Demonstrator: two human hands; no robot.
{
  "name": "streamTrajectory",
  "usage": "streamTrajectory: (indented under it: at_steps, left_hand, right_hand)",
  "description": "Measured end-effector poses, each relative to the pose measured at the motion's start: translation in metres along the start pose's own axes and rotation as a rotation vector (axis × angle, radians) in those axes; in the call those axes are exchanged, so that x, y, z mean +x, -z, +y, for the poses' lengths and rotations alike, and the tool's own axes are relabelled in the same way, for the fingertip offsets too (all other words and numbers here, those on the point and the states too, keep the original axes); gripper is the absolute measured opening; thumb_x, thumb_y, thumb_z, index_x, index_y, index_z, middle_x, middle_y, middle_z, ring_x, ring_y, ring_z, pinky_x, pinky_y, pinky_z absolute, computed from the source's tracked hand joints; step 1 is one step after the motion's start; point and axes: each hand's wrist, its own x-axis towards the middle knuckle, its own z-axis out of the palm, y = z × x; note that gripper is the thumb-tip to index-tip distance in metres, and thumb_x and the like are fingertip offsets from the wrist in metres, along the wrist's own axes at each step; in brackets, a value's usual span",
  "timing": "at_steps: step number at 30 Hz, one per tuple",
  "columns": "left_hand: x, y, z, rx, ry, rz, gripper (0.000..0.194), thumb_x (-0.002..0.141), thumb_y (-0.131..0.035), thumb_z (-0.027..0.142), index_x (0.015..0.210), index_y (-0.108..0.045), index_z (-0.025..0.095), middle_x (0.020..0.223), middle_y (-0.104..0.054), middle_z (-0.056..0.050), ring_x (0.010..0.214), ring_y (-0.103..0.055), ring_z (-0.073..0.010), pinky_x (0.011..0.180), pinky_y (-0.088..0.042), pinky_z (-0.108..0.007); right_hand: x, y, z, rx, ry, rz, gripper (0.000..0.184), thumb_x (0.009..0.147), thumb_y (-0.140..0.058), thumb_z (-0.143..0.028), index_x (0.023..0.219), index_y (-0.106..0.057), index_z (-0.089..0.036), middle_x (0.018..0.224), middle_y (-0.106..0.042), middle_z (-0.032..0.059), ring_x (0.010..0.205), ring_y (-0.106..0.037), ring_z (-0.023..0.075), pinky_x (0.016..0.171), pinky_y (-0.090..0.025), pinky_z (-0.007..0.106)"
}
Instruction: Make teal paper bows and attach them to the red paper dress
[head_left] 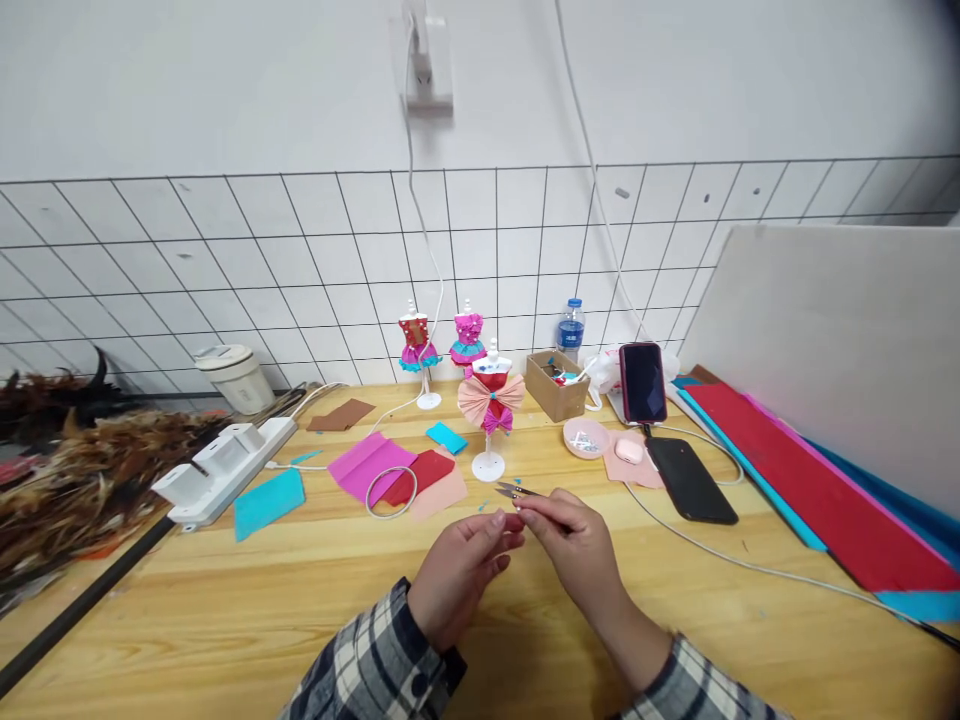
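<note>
My right hand (574, 545) is closed around small thread snips (516, 490), whose pointed blades stick out to the left, slightly apart. Its thumb and forefinger meet the fingertips of my left hand (461, 570). The left fingers are curled in a pinch; a tiny reddish bit shows at their tips, too small to name. Just beyond both hands stands a white mini dress form (489, 466) wearing a red paper bodice, a large pleated peach bow (472, 399) and a smaller magenta bow (498, 419). Blue scraps lie by its base.
Behind stand two more dressed forms (414, 345), a cardboard box (556, 390) and a water bottle (571, 328). Crepe paper pieces (371, 465) and a power strip (225, 470) lie left. Right are a pink bowl (586, 450), phone (643, 385), black power bank (691, 480), cable and paper sheets (810, 470).
</note>
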Motion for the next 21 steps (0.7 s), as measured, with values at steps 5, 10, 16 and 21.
streamTrajectory:
  at_steps: [5,10,16,21]
  left_hand:
    - [-0.004,0.005,0.004,0.009,-0.079,0.035,0.031,0.070,-0.078,0.041,0.086,-0.075,0.014,0.082,-0.068,-0.006,0.078,-0.056,-0.0125,0.074,-0.039,-0.023]
    - [-0.004,0.009,0.006,0.003,-0.115,0.047,0.027,0.065,-0.083,0.034,0.079,-0.075,0.012,0.074,-0.068,-0.004,0.071,-0.055,-0.0115,0.070,-0.040,-0.023]
    - [-0.010,0.010,0.015,-0.064,-0.026,0.036,0.024,0.063,-0.084,0.032,0.072,-0.074,0.012,0.072,-0.067,-0.004,0.071,-0.058,-0.0121,0.072,-0.044,-0.023]
    - [-0.011,0.008,0.014,0.026,-0.004,-0.018,0.026,0.067,-0.081,0.035,0.075,-0.075,0.011,0.075,-0.069,-0.006,0.076,-0.059,-0.0142,0.079,-0.045,-0.026]
  right_hand:
    - [-0.009,-0.009,0.000,-0.080,0.139,-0.028,0.017,0.085,-0.063,-0.030,0.094,-0.077,-0.026,0.064,-0.059,0.0015,0.058,-0.055,0.0130,0.053,-0.044,0.024]
    - [-0.013,-0.010,-0.006,-0.123,0.212,-0.050,0.018,0.085,-0.064,-0.027,0.099,-0.075,-0.026,0.065,-0.057,0.0005,0.057,-0.054,0.0119,0.053,-0.043,0.024]
    - [-0.006,0.001,-0.017,-0.020,0.071,-0.118,0.015,0.080,-0.069,-0.030,0.090,-0.075,-0.022,0.072,-0.063,0.0018,0.051,-0.047,0.0092,0.047,-0.038,0.022]
    - [-0.002,0.004,-0.025,0.104,-0.022,-0.187,0.010,0.078,-0.070,-0.028,0.081,-0.076,-0.020,0.074,-0.068,0.0041,0.069,-0.061,0.0140,0.057,-0.046,0.023]
